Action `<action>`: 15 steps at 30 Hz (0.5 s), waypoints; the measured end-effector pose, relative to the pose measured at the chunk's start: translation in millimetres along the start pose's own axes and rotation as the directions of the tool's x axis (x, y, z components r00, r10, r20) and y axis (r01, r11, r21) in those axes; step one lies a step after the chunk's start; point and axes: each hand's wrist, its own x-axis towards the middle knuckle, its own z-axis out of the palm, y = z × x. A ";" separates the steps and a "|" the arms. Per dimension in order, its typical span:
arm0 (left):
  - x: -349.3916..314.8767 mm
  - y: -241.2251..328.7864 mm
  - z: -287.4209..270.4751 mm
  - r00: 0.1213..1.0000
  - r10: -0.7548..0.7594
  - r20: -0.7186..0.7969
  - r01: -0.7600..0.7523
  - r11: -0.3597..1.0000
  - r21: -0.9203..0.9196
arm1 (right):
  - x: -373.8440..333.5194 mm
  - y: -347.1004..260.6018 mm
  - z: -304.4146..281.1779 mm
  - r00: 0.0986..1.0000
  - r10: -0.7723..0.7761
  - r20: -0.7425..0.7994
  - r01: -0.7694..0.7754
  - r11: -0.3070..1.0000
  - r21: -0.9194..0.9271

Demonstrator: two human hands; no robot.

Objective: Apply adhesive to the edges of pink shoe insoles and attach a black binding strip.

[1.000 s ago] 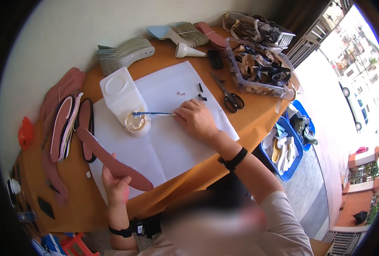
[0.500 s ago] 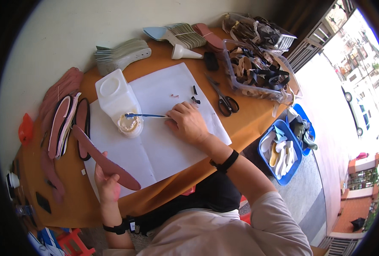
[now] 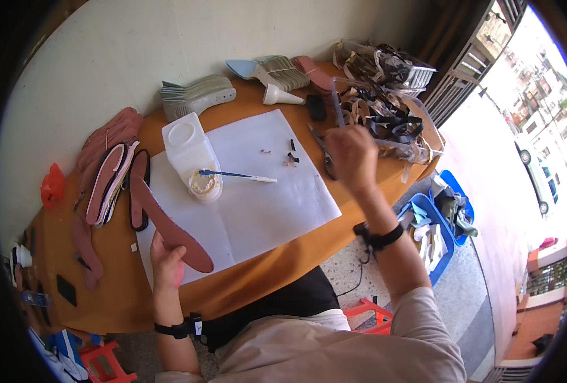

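— How did the fingers stand?
— Those of the left hand (image 3: 167, 263) were clamped on a pink insole (image 3: 173, 230), above the left part of the white paper (image 3: 258, 220). Those of the right hand (image 3: 354, 156) were curled; whether they gripped anything could not be told.
— And beyond?
— Scissors (image 3: 328, 167) lay partly hidden behind the right hand; a brush (image 3: 242, 175) reached a white container's (image 3: 193, 150) mouth.

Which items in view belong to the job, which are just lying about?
Likely in the job:
- flat pink insole, in the left hand
- slim blue-and-white brush
- white plastic container
- white paper sheet
- possibly clear plastic bin, near right hand

Probably lying about:
- crumpled red plastic
- flat black rectangular object
- white funnel-shaped piece
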 end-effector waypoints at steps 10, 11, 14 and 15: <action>0.9 -0.4 -3.6 0.999 0.012 0.036 -0.009 0.997 -0.079 | 49.6 91.7 -43.8 0.799 0.573 0.180 -0.404 0.735 -0.545; 1.8 -0.3 -3.4 0.999 0.012 0.045 -0.008 0.996 -0.084 | 50.0 94.1 -40.1 0.777 0.598 0.196 -0.401 0.711 -0.577; 2.2 -0.1 -0.7 1.000 0.005 0.015 -0.004 0.996 -0.086 | 49.6 100.1 -33.7 0.768 0.610 0.195 -0.381 0.680 -0.626; 2.4 0.0 0.0 1.000 0.003 0.020 -0.001 0.996 -0.086 | 50.1 102.2 -31.9 0.740 0.637 0.215 -0.367 0.651 -0.665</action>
